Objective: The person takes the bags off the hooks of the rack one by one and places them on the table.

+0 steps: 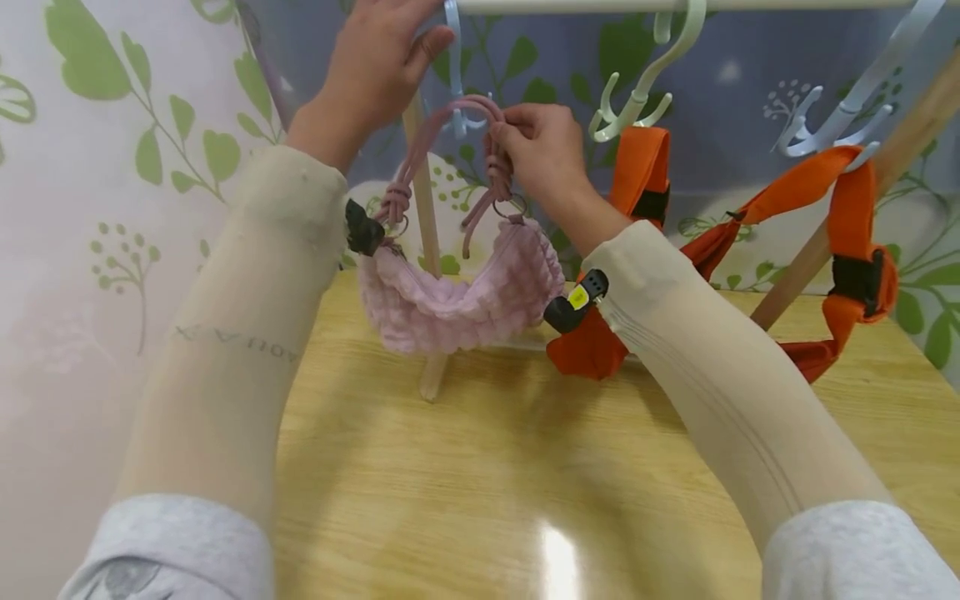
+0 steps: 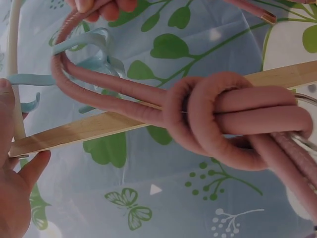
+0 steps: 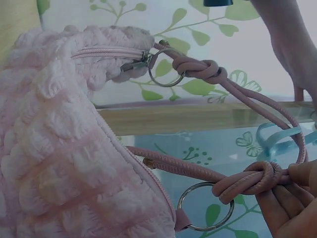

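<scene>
A pink puffy handbag [image 1: 465, 308] with a knotted cord strap [image 1: 420, 154] hangs above the table. My right hand [image 1: 543, 154] pinches the strap near its right knot, between thumb and fingers. In the left wrist view, the strap's loop passes round a prong of a light blue hook [image 2: 91, 44]. Up at the left end of the white rail [image 1: 675, 7], my left hand [image 1: 375, 67] has its thumb stretched towards the hook's stem. Its fingertips are cut off at the top of the head view, so their hold is unclear.
An orange strap bag [image 1: 641, 171] hangs from a pale green hook [image 1: 637, 96] on the right. Farther right, a blue hook [image 1: 832, 125] carries another orange strap [image 1: 855, 217]. Wooden legs [image 1: 431, 367] support the rail on the wooden table [image 1: 450, 492]. Leaf-patterned sheeting [image 1: 150, 158] lies behind.
</scene>
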A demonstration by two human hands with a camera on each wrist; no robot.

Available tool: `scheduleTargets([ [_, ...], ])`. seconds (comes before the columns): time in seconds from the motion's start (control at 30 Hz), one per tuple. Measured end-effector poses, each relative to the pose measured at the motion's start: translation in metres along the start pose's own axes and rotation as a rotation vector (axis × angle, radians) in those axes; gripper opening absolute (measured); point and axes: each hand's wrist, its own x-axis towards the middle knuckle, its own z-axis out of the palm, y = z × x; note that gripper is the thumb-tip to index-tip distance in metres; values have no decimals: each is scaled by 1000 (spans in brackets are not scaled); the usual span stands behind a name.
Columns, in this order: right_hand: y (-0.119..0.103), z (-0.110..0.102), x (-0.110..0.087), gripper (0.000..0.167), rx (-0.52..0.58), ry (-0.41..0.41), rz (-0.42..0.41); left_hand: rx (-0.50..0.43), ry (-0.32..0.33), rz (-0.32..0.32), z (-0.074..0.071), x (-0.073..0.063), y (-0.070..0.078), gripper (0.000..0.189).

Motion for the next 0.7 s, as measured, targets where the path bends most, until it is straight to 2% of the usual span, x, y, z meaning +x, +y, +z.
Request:
scheduleTargets([
  [0.27,-12,-9,-9,26,100,11,3,-18,-19,3,-2,2,1,48],
  [0.5,-19,-10,-32,24,171,-12,14,-21,-94,-11,-6,4,-4,47],
  [0.7,-23,-14,-47,25,200,-35,5,-17,-106,-4,-9,2,-8,46],
])
